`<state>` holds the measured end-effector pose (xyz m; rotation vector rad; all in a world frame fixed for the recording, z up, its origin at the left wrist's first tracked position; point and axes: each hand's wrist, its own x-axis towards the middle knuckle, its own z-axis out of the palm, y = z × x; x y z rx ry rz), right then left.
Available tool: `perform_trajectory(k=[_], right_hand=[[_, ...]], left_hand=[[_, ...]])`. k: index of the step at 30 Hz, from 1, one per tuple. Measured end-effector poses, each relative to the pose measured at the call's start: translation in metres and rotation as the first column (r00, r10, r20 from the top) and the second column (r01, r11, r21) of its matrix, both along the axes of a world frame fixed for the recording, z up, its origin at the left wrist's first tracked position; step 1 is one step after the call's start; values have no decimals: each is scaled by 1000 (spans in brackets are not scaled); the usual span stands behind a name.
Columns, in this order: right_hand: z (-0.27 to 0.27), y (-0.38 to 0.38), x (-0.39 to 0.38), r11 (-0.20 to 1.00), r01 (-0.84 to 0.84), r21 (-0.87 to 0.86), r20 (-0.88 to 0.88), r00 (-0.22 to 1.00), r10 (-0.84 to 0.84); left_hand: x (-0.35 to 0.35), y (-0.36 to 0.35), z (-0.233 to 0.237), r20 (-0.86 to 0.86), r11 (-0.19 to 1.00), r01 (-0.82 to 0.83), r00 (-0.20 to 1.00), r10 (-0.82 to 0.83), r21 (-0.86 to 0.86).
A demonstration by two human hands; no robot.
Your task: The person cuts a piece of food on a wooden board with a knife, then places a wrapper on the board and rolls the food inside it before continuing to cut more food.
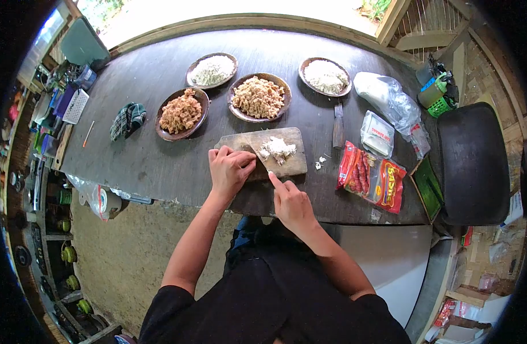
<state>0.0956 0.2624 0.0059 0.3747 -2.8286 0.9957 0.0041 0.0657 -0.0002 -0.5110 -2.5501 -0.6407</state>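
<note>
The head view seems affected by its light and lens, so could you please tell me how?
In the head view, the opening beyond the table is largely washed out to white; pale glare lies along the table's far side; wide-angle distortion bows the table's edges; the corners fall to black; the left hand and right hand look reasonably sharp.

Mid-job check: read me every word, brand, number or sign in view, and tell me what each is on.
"BAWANG", on the white packet; the word before it looks like "SARI", but is unclear.
"BAS...", on the red and yellow packet; the ending and smaller print are unreadable.
Dark lettering on the white basket: too blurred to read.
I can make out no numbers or signs.
</note>
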Motion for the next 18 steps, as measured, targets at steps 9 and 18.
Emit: perform_trajectory(k=[9,18], right_hand=[[5,10,10,998,-40,-39,-24,999,39],[-2,1,2,999,-20,38,-10,1000,21]], left_hand=[[0,0,-3,-13,1000,-6,1000,6,15],[-1,1,0,38,1000,-9,999,8,29]])
